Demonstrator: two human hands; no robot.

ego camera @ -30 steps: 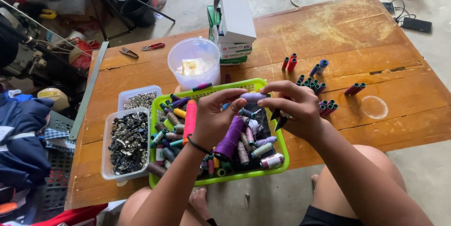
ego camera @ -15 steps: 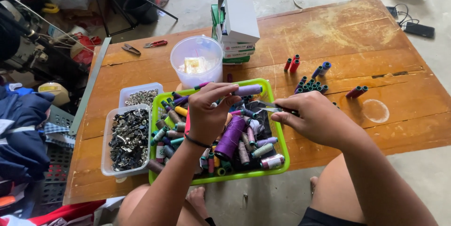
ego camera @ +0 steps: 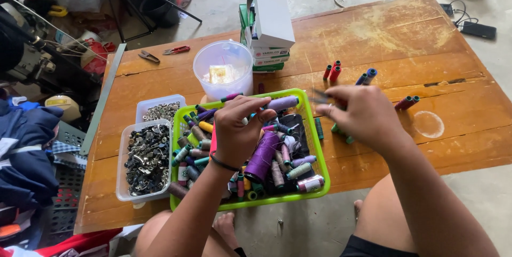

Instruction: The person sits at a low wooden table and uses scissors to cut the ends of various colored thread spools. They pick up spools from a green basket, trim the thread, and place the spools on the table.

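Over the green tray (ego camera: 320, 177) of spools, left hand (ego camera: 237, 129) pinches a lilac thread spool (ego camera: 281, 103). Right hand (ego camera: 362, 115), closed on small snips (ego camera: 321, 96), looks mid-trim (thread itself too fine to see). Next move prob. needs a steady spool w/ blades kept close.

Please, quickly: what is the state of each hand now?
Left hand: closed, holding a lilac thread spool over the green basket.
Right hand: closed on small snips.

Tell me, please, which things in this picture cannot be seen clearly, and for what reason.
Head view, the only one:
- Lilac spool: its near end is hidden by the left hand.
- Thin tool in the right hand: mostly covered by the fingers and blurred, so its kind is unclear.
- Spools beside the green basket: partly hidden under the right hand.
- Metal parts in the clear tub: too small to identify.
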